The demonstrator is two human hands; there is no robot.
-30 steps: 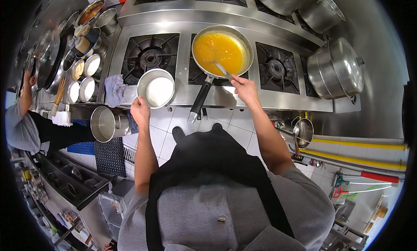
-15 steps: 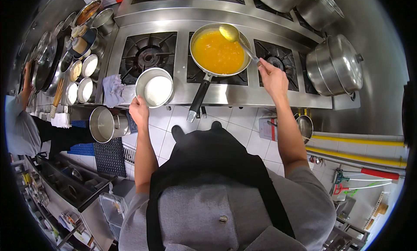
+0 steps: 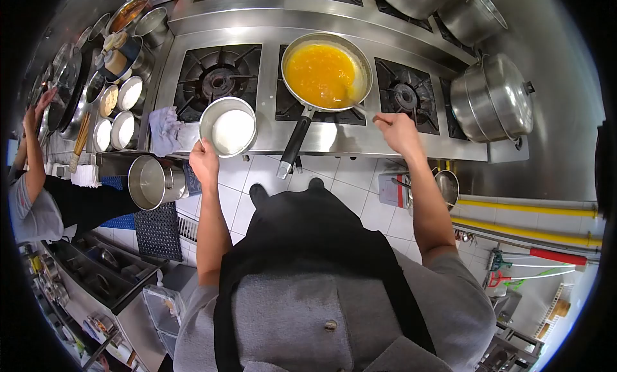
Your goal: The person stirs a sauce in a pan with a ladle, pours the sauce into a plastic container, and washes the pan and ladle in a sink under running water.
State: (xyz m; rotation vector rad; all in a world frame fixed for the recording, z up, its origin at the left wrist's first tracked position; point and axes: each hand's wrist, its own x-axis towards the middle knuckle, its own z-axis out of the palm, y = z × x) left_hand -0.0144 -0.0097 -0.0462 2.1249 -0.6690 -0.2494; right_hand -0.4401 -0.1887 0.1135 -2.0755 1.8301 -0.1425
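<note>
My left hand (image 3: 204, 161) is closed on the rim of a round metal container (image 3: 250, 140) with white contents, held over the stove's front edge. My right hand (image 3: 396, 131) grips the handle of a spoon (image 3: 361, 108), whose bowl is down in the orange-yellow liquid (image 3: 319, 73) and mostly hidden by it. That liquid fills much of a frying pan (image 3: 364, 63) on the middle burner. The pan's black handle (image 3: 295, 142) points towards me, with neither hand on it.
A lidded steamer pot (image 3: 491, 99) stands at the right. Left of the stove are tubs of white stuff (image 3: 123, 129) and a crumpled cloth (image 3: 166, 129). An empty metal pot (image 3: 148, 182) sits below them. Another person (image 3: 38, 192) works at far left.
My right hand has lowered the spoon from the pan's upper side into the liquid at its lower right. My left hand keeps the container nearly still. The other person's hands have risen.
</note>
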